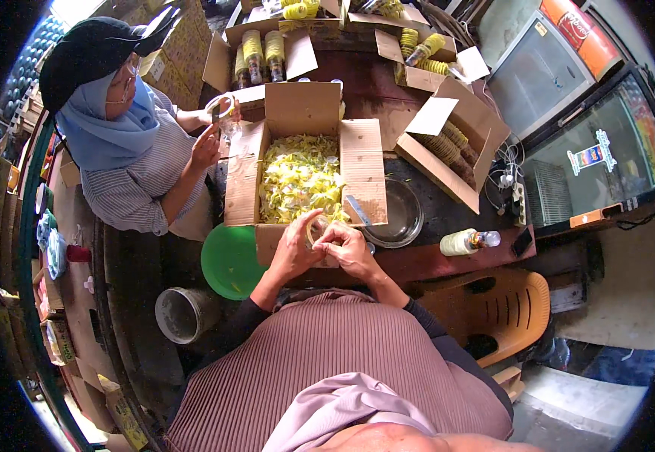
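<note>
Just above the near edge of a large cardboard box [303,102], both of my hands are closed around a pale, ring-shaped thing. My left hand [297,250] grips its left side, with the thumb near the rim. The fingers of my right hand [350,255] pinch at its right side. The pale ring-shaped thing [313,229] is partly hidden by my fingers, and its exact kind cannot be made out. A heap of yellow and white scraps [301,177] fills the box. On the box's right flap lies a flat grey strip [357,210], perhaps a blade.
At left, a person [128,143] holds a clear round-rimmed container. A glass bowl [399,218], a yellow-wrapped bottle [463,242] and a box of stacked items [456,143] stand right. A green basin [229,264] and bucket [180,315] sit left; an orange chair [520,301] stands lower right.
</note>
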A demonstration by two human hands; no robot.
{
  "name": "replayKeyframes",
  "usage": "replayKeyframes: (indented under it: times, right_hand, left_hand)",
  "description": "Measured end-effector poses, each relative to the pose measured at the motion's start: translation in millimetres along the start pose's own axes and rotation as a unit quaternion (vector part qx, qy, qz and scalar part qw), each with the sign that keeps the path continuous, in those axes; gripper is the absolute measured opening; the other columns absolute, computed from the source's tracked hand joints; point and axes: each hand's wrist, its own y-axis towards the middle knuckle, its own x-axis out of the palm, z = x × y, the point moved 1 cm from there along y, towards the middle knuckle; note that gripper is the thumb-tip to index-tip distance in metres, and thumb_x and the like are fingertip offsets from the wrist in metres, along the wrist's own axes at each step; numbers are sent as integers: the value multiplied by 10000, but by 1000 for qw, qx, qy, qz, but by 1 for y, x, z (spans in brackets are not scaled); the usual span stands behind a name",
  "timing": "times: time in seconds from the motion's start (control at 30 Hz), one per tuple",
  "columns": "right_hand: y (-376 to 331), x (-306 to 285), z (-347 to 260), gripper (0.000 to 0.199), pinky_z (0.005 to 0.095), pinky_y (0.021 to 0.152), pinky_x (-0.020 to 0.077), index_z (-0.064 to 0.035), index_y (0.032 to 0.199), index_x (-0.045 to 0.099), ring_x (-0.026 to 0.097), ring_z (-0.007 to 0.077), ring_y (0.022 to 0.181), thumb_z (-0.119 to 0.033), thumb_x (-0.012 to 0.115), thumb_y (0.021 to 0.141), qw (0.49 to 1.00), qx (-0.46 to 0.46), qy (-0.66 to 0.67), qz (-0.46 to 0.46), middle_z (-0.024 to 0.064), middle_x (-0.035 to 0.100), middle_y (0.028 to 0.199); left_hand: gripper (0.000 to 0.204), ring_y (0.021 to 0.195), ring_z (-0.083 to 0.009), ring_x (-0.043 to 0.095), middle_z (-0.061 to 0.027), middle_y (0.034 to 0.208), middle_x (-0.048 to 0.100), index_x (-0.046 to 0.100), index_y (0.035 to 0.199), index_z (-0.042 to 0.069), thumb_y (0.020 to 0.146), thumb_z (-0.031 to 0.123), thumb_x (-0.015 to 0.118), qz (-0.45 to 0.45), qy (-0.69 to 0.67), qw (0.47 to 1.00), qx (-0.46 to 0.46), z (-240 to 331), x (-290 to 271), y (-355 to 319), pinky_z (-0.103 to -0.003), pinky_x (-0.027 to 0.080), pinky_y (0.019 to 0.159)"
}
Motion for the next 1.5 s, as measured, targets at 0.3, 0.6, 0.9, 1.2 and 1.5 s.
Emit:
replayKeyframes:
  times: [0.3, 0.6, 0.9, 1.2, 1.5]
  right_hand:
    - [5, -2, 4, 47, 325, 729, 416, -48, 761, 637, 531, 223, 780, -45, 681, 746, 982, -159, -49, 88, 71, 554, 762]
    - [15, -16, -27, 45, 319, 790, 424, -46, 757, 636, 530, 208, 837, -7, 657, 766, 980, -195, -22, 21, 52, 558, 800]
    - [47, -57, 3, 285, 379, 873, 442, -64, 1022, 658, 541, 274, 963, -12, 644, 742, 938, -129, -309, 86, 100, 581, 987]
    - [45, -51, 13, 391, 385, 879, 458, -40, 1121, 609, 563, 305, 971, -114, 701, 748, 965, -104, -231, 73, 147, 564, 1027]
    - [29, -46, 0, 142, 372, 769, 476, -29, 897, 626, 583, 276, 860, -49, 673, 764, 954, -165, -221, 116, 107, 580, 869]
  left_hand:
    - [687, 842, -193, 604, -86, 934, 584, 336, 1306, 85, 715, 57, 685, -30, -239, 970, -36, -38, 33, 5, -318, 488, 779]
    - [494, 909, -154, 572, -67, 1011, 558, 348, 1260, 64, 864, 130, 637, -2, -366, 917, -158, -36, 22, 32, -276, 486, 761]
    - [637, 932, -121, 567, -41, 1032, 593, 326, 1328, 49, 816, 105, 699, 66, -411, 900, -131, -53, -11, 44, -252, 461, 825]
    - [742, 945, -110, 539, -49, 1052, 544, 348, 1362, 29, 739, 61, 751, 12, -309, 947, -86, -25, -6, 44, -241, 468, 806]
    - [800, 1053, -196, 538, -131, 1185, 522, 201, 1428, 73, 824, 227, 702, -53, -348, 917, -186, -18, 3, 45, -327, 459, 874]
